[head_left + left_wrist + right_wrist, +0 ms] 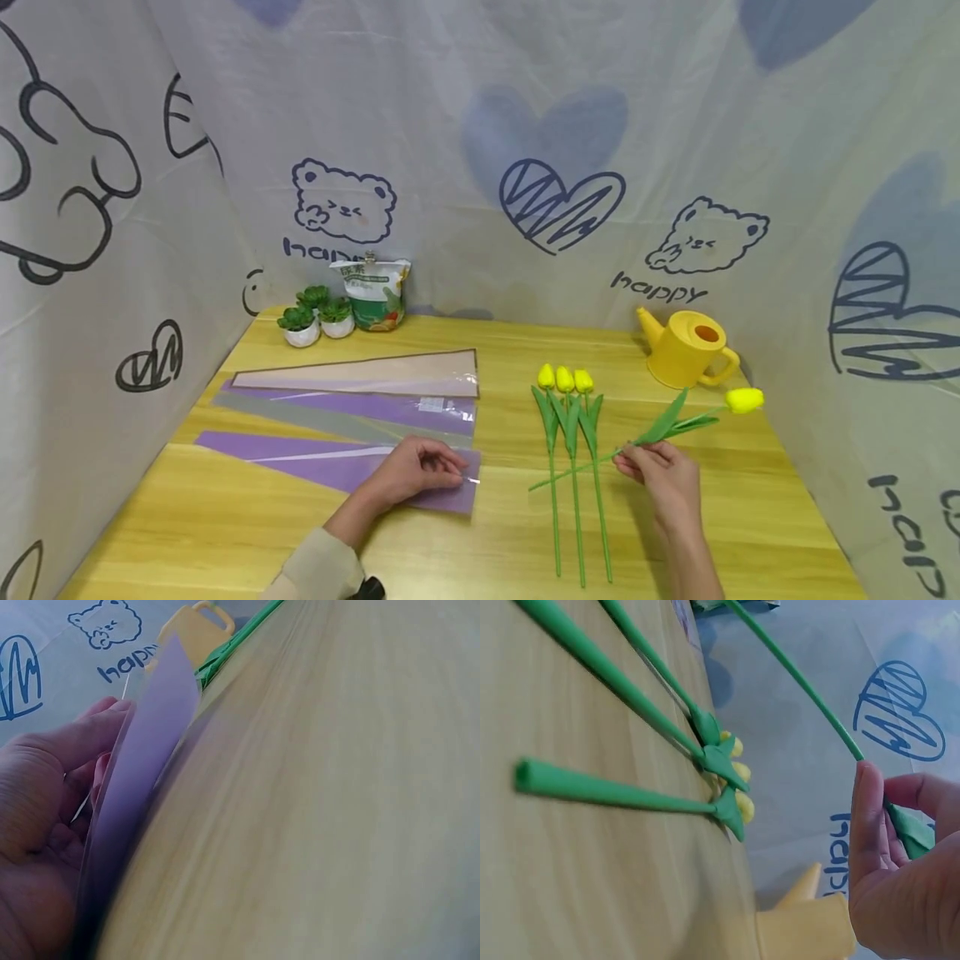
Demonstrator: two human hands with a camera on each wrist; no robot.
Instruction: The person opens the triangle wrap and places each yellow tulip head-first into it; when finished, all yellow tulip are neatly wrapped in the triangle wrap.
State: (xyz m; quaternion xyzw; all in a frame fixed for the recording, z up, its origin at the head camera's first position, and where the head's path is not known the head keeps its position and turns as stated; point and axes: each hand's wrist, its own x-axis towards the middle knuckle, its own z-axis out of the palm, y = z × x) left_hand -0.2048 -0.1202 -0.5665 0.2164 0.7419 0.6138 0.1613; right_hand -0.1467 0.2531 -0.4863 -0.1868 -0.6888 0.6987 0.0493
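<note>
beige-cuffed left hand [412, 475] bends its fingers over a tapered purple plastic wrapper [330, 462], grip impossible to tell; right hand [666, 485] pinches a green-stemmed yellow tulip [662, 428], three matching tulips [572, 427] lying just left of it.

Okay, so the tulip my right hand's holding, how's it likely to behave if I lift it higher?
The tulip looks fairly stiff: its stem extends past your right hand with little bend. It's probably light, since just your fingers and thumb pinch it. If set down, it may not roll far, as the leaves spread wider than the stem.
</note>
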